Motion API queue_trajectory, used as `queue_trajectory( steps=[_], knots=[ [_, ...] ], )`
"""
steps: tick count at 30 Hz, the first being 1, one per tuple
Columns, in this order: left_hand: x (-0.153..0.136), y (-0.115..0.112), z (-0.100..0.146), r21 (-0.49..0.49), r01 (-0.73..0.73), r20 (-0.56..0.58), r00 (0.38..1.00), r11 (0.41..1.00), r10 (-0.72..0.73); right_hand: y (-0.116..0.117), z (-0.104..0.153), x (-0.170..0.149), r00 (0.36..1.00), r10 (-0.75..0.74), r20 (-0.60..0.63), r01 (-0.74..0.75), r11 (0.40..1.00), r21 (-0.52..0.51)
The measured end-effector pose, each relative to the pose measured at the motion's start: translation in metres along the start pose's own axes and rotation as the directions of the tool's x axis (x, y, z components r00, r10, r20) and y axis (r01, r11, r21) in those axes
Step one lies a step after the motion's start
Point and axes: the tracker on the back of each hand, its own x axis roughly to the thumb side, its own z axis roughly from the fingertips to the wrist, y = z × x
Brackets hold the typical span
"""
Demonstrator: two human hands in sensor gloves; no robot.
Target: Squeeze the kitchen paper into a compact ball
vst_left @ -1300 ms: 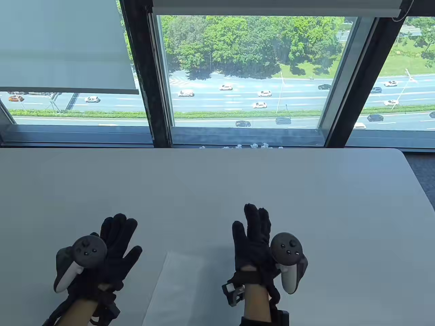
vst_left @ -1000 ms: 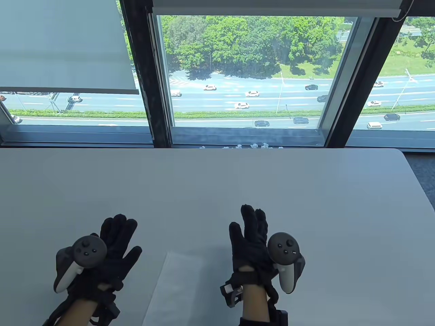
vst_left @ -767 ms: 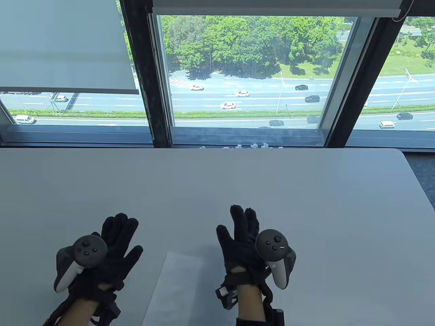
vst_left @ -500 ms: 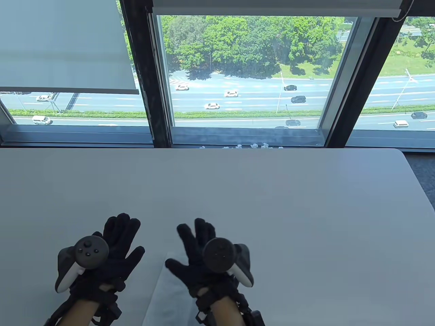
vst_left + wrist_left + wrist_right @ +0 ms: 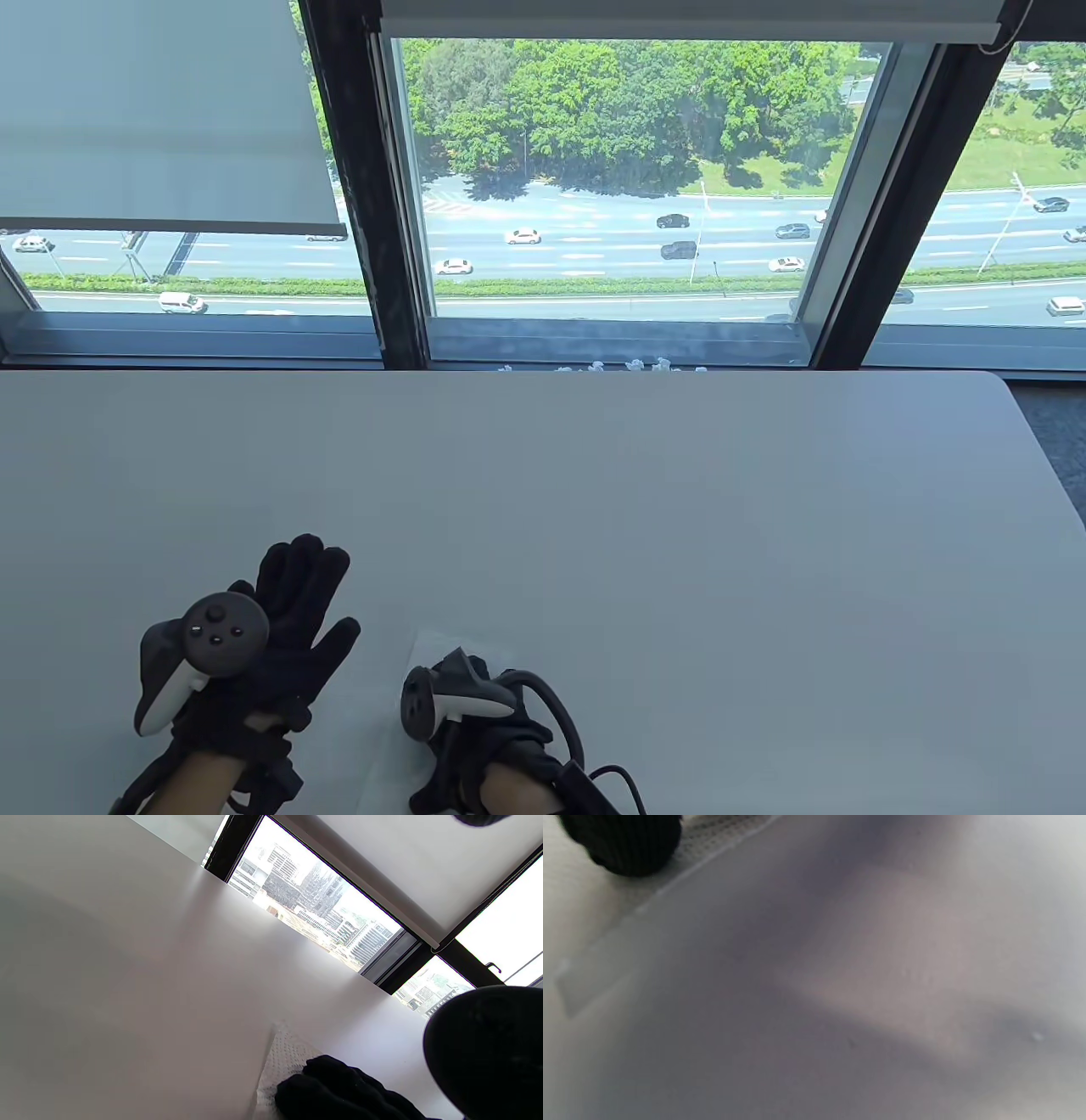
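- Table view: a thin white embossed sheet of kitchen paper [image 5: 399,747] lies flat on the pale grey table [image 5: 679,509] at its near edge, between the two hands. The black-gloved right hand [image 5: 475,739] is on top of the sheet, rolled so that its tracker faces left; its fingers are hidden here, so a grasp cannot be told. The black-gloved left hand [image 5: 288,645] rests beside the paper with its fingers straight, released and holding nothing.
- Left wrist view: the paper's dimpled corner [image 5: 282,1060] shows, with the right hand's dark fingers [image 5: 335,1086] lying across it, seemingly pressing rather than pinching.
- Right wrist view: blurred; one dark fingertip [image 5: 628,840] sits on the textured sheet near its edge.
- Handling, as a judgement: the sheet looks very light, soft and limp, easily slid on the smooth top. Gathering from the middle, drawing the edges inward under curling fingers, should suit better than lifting a corner.
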Motion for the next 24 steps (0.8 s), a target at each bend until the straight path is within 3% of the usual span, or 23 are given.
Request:
queue_trajectory(
  steps=[3, 6, 13, 16, 18, 20, 21, 23, 24],
  knots=[
    [0.0, 0.0, 0.0, 0.005, -0.001, 0.004, 1.0, 1.0, 0.001, -0.007, 0.003, 0.004, 0.998, 0.056, -0.033, -0.058, 0.994, -0.095],
    [-0.001, 0.0, 0.001, 0.011, -0.003, 0.01, 1.0, 1.0, 0.003, -0.015, 0.009, 0.009, 0.985, 0.136, -0.104, -0.162, 0.933, -0.322],
    [-0.002, 0.0, 0.002, 0.014, 0.0, 0.013, 1.0, 1.0, 0.0, -0.018, 0.007, 0.0, 0.997, 0.044, -0.066, -0.061, 0.958, -0.281],
    [-0.002, -0.001, 0.002, 0.007, 0.002, 0.012, 1.0, 1.0, -0.002, -0.029, 0.014, -0.015, 0.986, -0.165, 0.03, 0.167, 0.95, -0.264],
    [-0.002, -0.001, 0.002, 0.006, 0.001, 0.011, 1.0, 1.0, -0.001, -0.042, 0.028, -0.03, 0.877, -0.44, 0.195, 0.48, 0.83, -0.283],
    [-0.002, -0.001, 0.002, 0.001, 0.0, 0.013, 1.0, 1.0, 0.0, -0.054, 0.045, -0.046, 0.574, -0.694, 0.435, 0.809, 0.562, -0.172],
    [-0.001, -0.001, 0.001, -0.005, -0.002, 0.016, 1.0, 1.0, 0.002, -0.059, 0.055, -0.053, 0.334, -0.763, 0.554, 0.925, 0.378, -0.037],
    [0.001, -0.003, 0.001, -0.023, -0.005, 0.036, 0.999, 1.0, 0.005, -0.06, 0.064, -0.059, 0.136, -0.774, 0.619, 0.966, 0.241, 0.089],
    [0.003, -0.004, 0.002, -0.033, -0.007, 0.057, 0.998, 0.999, 0.009, -0.059, 0.068, -0.063, 0.087, -0.766, 0.637, 0.973, 0.202, 0.109]
  ],
)
